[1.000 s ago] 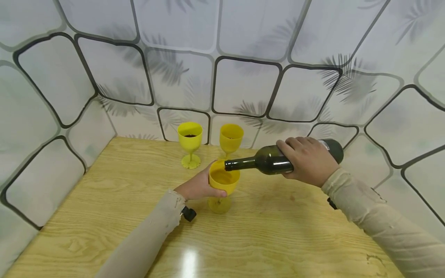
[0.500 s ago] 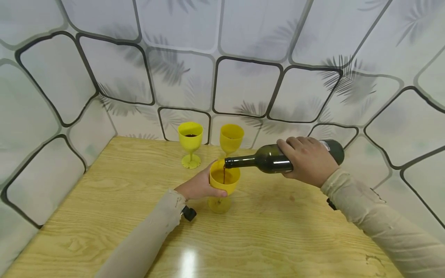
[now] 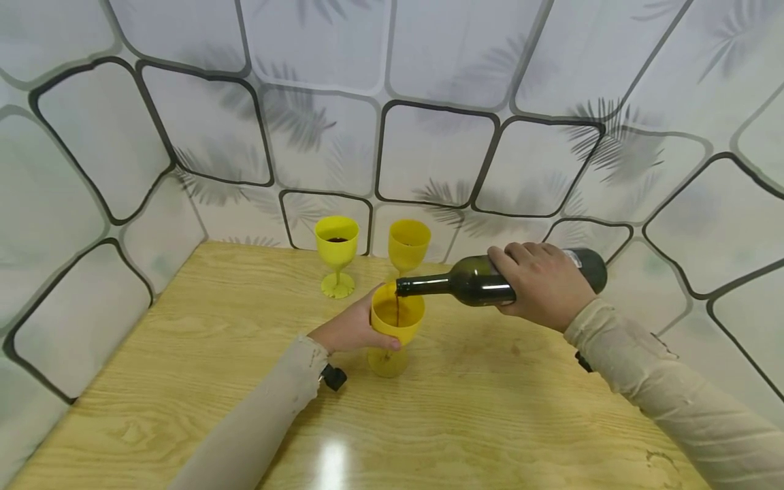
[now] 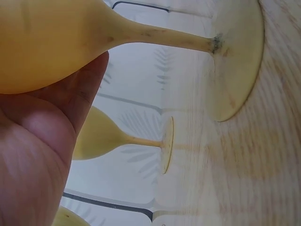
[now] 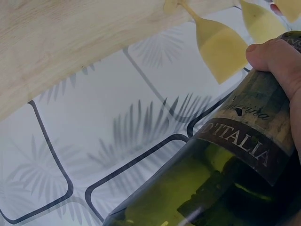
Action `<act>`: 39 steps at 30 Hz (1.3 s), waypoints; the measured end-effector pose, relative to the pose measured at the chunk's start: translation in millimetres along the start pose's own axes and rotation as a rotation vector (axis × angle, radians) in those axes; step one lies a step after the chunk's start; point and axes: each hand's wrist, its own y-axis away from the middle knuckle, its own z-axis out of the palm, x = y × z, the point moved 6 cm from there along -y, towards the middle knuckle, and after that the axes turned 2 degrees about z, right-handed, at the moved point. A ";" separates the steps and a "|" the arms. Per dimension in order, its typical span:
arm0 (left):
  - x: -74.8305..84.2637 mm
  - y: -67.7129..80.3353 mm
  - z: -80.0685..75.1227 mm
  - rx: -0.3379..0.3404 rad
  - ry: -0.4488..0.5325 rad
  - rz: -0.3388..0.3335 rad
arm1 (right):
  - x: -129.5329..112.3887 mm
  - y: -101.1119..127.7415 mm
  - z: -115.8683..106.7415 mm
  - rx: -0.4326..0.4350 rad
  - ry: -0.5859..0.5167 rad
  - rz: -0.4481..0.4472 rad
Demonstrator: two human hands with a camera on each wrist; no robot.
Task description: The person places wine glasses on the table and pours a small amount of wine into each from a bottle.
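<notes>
The person's left hand (image 3: 350, 331) grips the bowl of a yellow plastic stemmed goblet (image 3: 396, 320), which stands upright on its round foot near the middle of the pale wooden table (image 3: 490, 408). The fingers are curled round the far side of the bowl and the thumb lies along its near side; in the left wrist view the palm (image 4: 42, 155) presses against the underside of the bowl (image 4: 51, 37), and the goblet's foot sits flat on the wood grain. The right hand (image 3: 545, 282) holds a dark green glass wine bottle (image 3: 471, 282) by its body, fingers wrapped close together over the top of it. The bottle is tipped almost level, neck pointing to the person's left, with its mouth over the rim of the held goblet. A thin dark red stream (image 3: 397, 314) falls from the mouth into the bowl. In the right wrist view the thumb tip (image 5: 275, 59) rests on the bottle's brown paper label (image 5: 244, 141). Two more yellow plastic goblets stand upright at the table's far edge, near the patterned wall panels (image 3: 429, 150): the left one (image 3: 336, 253) contains dark liquid, and the right one (image 3: 408, 246) stands just behind the held goblet. What the right one contains cannot be told.
</notes>
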 end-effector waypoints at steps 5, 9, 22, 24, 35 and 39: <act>1.7 0.9 -1.9 0.020 -0.016 0.006 | -1.1 1.8 -1.0 0.000 -0.010 0.006; 1.2 0.8 -3.6 0.034 -0.020 0.022 | -1.8 3.3 -0.5 -0.011 -0.014 0.009; 6.3 3.3 -7.8 0.060 -0.063 0.059 | -3.7 0.2 -1.8 0.017 -0.015 -0.010; 6.6 3.3 -8.7 0.066 -0.064 0.058 | -4.1 -0.2 -1.9 0.017 -0.016 -0.009; 5.5 2.8 -11.0 0.075 -0.051 0.042 | -6.0 -0.4 0.0 -0.004 -0.012 0.000; 4.8 3.1 -11.4 0.072 -0.051 0.041 | -6.5 -1.4 0.3 -0.005 -0.010 -0.002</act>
